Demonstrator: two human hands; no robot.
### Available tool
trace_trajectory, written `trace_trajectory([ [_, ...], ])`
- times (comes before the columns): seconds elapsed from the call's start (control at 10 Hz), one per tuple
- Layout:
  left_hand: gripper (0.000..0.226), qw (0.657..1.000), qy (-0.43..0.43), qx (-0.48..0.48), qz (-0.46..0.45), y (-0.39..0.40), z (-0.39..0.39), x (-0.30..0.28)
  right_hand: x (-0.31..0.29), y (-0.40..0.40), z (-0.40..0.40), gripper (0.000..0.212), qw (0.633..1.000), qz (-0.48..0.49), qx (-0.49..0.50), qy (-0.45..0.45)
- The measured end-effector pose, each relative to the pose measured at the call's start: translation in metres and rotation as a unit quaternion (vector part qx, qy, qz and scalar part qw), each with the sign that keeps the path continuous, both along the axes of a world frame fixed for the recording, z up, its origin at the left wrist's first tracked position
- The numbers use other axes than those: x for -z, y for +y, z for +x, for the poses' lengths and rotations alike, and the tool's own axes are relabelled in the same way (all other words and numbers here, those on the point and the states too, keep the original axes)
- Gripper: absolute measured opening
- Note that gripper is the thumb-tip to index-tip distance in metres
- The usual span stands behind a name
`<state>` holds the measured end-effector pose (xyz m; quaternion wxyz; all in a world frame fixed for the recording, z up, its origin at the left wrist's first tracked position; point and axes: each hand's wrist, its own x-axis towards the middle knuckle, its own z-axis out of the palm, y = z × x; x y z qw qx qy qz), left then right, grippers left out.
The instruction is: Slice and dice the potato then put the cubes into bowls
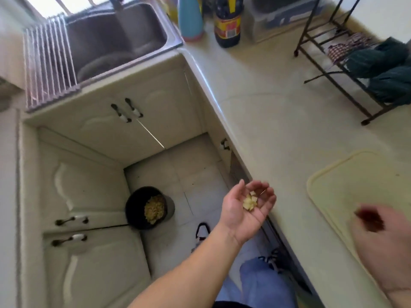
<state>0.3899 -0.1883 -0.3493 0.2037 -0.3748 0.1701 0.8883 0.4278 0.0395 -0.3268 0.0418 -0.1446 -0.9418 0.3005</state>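
Left hand [246,210] at lower centre of the frame, palm up, fingers cupped round potato cubes [250,201] resting in the palm. Right hand [378,238] blurred over the cutting board [329,174] at lower right; grip impossible to tell.

Potato cubes [250,200] in left hand [246,206] beside counter [266,121] edge — cutting board [347,174] on counter, right; sink [115,34] behind, pot [149,207] on floor.

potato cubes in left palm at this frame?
Yes, the left hand is cupped palm up with a small pile of potato cubes resting in it.
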Motion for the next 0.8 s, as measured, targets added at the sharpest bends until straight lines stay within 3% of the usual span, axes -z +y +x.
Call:
trace_trajectory([
  [0.1,0.043,0.999,-0.022,-0.029,-0.014,-0.029,0.004,-0.001,-0.044,-0.127,-0.025,0.011,0.974,-0.041,-0.220,0.041],
  [0.2,0.050,0.995,-0.054,-0.072,-0.051,-0.070,0.009,0.005,-0.014,-0.199,-0.030,0.012,0.923,-0.115,-0.366,-0.005],
  [0.3,0.056,0.984,-0.103,-0.126,-0.065,-0.122,0.014,0.016,0.009,-0.253,-0.025,0.012,0.883,-0.137,-0.447,-0.036],
  [0.4,0.069,0.962,-0.163,-0.214,-0.054,-0.181,0.023,0.039,0.026,-0.303,-0.016,0.010,0.847,-0.160,-0.502,-0.061],
  [0.6,0.045,0.907,-0.211,-0.362,-0.037,-0.277,0.067,0.096,0.063,-0.397,-0.004,0.023,0.826,-0.163,-0.488,-0.228],
  [0.7,0.060,0.881,-0.222,-0.415,-0.047,-0.311,0.081,0.115,0.073,-0.440,-0.002,0.048,0.774,-0.130,-0.516,-0.343],
  [0.8,0.095,0.883,-0.219,-0.415,-0.020,-0.338,0.098,0.134,0.081,-0.469,0.000,0.057,0.759,-0.103,-0.518,-0.380],
])
